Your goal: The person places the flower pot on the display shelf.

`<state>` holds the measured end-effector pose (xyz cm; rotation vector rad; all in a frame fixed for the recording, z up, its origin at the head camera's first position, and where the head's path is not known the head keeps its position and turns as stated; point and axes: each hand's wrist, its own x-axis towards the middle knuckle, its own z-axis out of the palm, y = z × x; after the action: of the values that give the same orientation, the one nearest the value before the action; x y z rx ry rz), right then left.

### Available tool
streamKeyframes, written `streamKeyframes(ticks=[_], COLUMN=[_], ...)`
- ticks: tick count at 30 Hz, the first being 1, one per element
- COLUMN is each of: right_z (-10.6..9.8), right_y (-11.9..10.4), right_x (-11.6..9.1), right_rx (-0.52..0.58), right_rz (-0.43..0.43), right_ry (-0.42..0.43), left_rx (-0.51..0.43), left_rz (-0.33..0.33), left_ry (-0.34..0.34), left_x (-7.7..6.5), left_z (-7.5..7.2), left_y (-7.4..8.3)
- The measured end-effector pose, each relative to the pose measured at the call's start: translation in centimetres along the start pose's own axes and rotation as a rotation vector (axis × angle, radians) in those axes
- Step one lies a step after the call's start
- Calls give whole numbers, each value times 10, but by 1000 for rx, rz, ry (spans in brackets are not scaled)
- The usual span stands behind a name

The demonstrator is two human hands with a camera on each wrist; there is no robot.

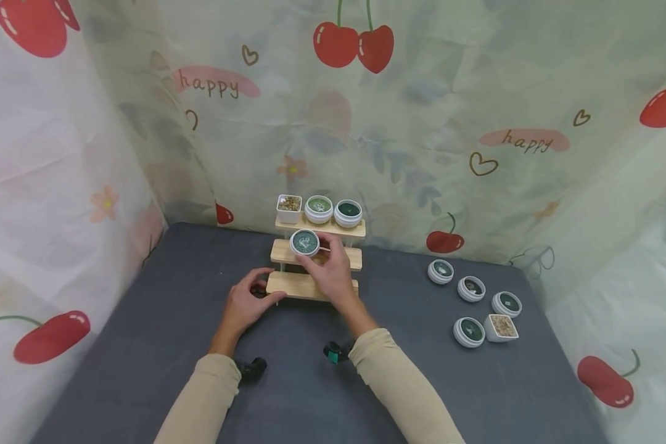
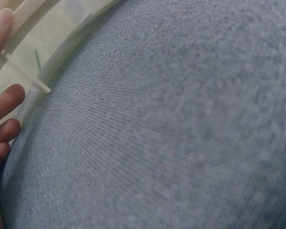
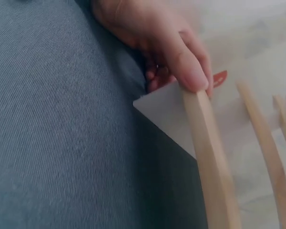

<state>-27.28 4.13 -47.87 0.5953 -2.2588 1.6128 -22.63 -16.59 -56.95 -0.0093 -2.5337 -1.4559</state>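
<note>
A three-tier wooden display stand (image 1: pixel 295 285) stands at the back of the table. My right hand (image 1: pixel 334 270) pinches a small round white pot (image 1: pixel 304 242) with a dark green top and pale markings, just over the middle tier. My left hand (image 1: pixel 246 304) grips the left end of the lowest tier. In the right wrist view, the left thumb (image 3: pixel 193 76) lies on that plank's end, beside a clear side panel (image 3: pixel 169 117). A square pot of gravel (image 1: pixel 289 208) and two round pots (image 1: pixel 319 209) stand on the top tier.
On the right of the table are several round white pots (image 1: pixel 468 332) and another square gravel pot (image 1: pixel 501 327). Dark wrist straps (image 1: pixel 252 369) sit by both sleeves. Patterned cloth (image 1: pixel 422 92) hangs behind and beside the dark table (image 1: pixel 161 345).
</note>
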Motion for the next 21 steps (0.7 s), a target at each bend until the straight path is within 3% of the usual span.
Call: streamKeyframes(ticks=[11,21], right_z=[25,29], right_y=[2,5], right_x=[14,16], right_rx=[-74,-78], right_rz=[-29,80], right_ry=[-128,-92], left_rx=[-1,-3], left_rz=[-5,24], left_ry=[-18,6], left_x=[0,0], left_z=[-1,0], left_y=[1,-2])
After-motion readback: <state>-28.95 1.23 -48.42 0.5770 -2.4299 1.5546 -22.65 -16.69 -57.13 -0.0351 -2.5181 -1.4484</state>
